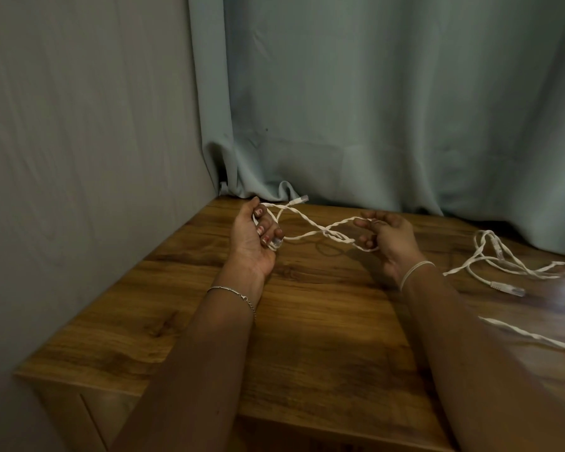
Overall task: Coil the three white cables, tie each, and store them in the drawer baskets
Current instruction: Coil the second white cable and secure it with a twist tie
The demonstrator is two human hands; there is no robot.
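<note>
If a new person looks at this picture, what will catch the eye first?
First, the white cable stretched in twisted loops between the left hand and right hand, above the wooden table. Next, the loose cables lying on the table at the right. Behind hangs a pale blue curtain.

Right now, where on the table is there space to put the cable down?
The wooden tabletop is bare in front, from the wall-side edge across between the forearms. The back left corner by the curtain is also free. The right side is crowded with loose white cables. The left hand and right hand hold the twisted cable between them.
</note>
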